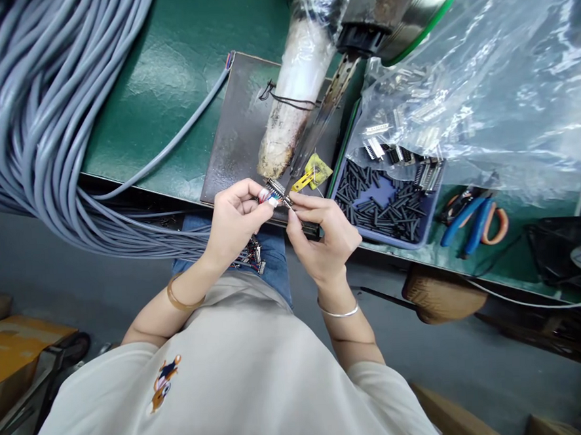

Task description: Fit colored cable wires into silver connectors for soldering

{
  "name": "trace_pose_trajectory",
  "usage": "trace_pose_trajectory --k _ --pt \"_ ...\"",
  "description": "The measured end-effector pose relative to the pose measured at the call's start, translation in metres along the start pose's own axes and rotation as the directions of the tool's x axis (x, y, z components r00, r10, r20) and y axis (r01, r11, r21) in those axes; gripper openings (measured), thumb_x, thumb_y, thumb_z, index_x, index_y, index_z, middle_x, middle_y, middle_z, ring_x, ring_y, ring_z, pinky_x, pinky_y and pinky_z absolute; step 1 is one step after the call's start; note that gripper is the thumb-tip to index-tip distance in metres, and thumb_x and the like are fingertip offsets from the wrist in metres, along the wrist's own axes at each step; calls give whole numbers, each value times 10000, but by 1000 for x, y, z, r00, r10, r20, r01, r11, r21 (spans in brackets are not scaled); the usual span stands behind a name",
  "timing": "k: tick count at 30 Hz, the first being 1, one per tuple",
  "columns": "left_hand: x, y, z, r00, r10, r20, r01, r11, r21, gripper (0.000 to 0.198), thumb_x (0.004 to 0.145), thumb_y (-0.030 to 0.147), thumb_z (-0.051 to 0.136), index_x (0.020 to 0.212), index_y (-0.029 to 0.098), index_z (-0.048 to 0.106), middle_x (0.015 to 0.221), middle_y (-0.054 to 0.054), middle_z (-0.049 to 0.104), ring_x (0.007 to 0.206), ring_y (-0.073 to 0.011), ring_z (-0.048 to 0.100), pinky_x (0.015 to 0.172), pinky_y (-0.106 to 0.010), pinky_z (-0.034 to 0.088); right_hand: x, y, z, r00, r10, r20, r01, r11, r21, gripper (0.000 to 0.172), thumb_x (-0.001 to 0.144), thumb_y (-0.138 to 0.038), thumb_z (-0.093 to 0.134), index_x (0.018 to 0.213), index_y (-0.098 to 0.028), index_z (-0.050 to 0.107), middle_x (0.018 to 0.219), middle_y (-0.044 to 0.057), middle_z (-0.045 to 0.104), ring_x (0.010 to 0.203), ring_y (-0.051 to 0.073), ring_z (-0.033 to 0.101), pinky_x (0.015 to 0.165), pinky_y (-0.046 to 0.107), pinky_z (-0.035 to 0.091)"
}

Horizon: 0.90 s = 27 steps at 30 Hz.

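Thumb and fingers of my left hand (pixel 238 217) are closed on a bundle of thin coloured wires (pixel 264 196). Right at its fingertips is a small multi-pin connector (pixel 276 188), at the front edge of a dark metal plate (pixel 238 122). My right hand (pixel 323 228) pinches at the connector's right end; whatever thin piece lies between its fingers is too small to name. Just above the connector, the tip of a soldering fixture (pixel 321 120) points down beside a white wrapped tube (pixel 293 92). A yellow sponge-like piece (pixel 321 169) sits close to my right fingers.
Grey cables (pixel 43 114) pile up on the left. To the right, a blue tray (pixel 422 236) holds short black tubes (pixel 383 205), under a clear plastic bag (pixel 499 86) with metal connectors. Pliers with blue handles (pixel 468 226) and scissors with orange handles (pixel 495 224) lie beyond. Finished wire ends (pixel 253 256) hang over my lap.
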State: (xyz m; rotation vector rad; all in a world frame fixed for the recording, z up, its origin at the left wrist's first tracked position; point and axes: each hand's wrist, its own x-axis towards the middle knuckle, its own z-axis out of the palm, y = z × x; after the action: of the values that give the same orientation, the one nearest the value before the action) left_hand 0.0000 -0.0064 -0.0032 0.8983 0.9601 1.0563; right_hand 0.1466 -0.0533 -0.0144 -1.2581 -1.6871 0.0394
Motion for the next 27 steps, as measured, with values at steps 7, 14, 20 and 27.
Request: trace_pose_trajectory --k 7,14,20,27 --pt "3 6 1 991 -130 6 130 989 -65 161 651 185 745 644 154 588 486 86 501 353 -7 382 356 -140 262 -1 -2 -2 1000 7 7 -7 1000 12 211 851 -45 710 887 -221 600 1052 52 800 936 152 776 811 256 631" --pt "6 11 -2 956 -290 40 292 950 -106 183 602 205 744 638 143 575 606 40 653 337 -5 406 345 -157 253 -1 -6 -4 1000 19 20 -19 1000 -2 223 852 -38 706 896 -227 597 1045 48 798 935 158 778 810 266 633" --pt "5 12 -2 953 -298 51 302 949 -90 189 605 217 754 655 138 589 629 23 680 341 -10 417 352 -161 255 0 -5 -4 999 38 27 -38 999 17 204 864 -50 699 893 -228 604 1016 35 793 928 152 771 813 272 624" --pt "2 9 2 982 -190 16 190 978 -84 196 633 221 761 644 152 577 517 77 563 335 -4 390 348 -147 229 -1 -3 -3 999 45 13 -46 998 34 205 851 -45 711 893 -222 616 1021 34 793 935 151 766 824 268 614"
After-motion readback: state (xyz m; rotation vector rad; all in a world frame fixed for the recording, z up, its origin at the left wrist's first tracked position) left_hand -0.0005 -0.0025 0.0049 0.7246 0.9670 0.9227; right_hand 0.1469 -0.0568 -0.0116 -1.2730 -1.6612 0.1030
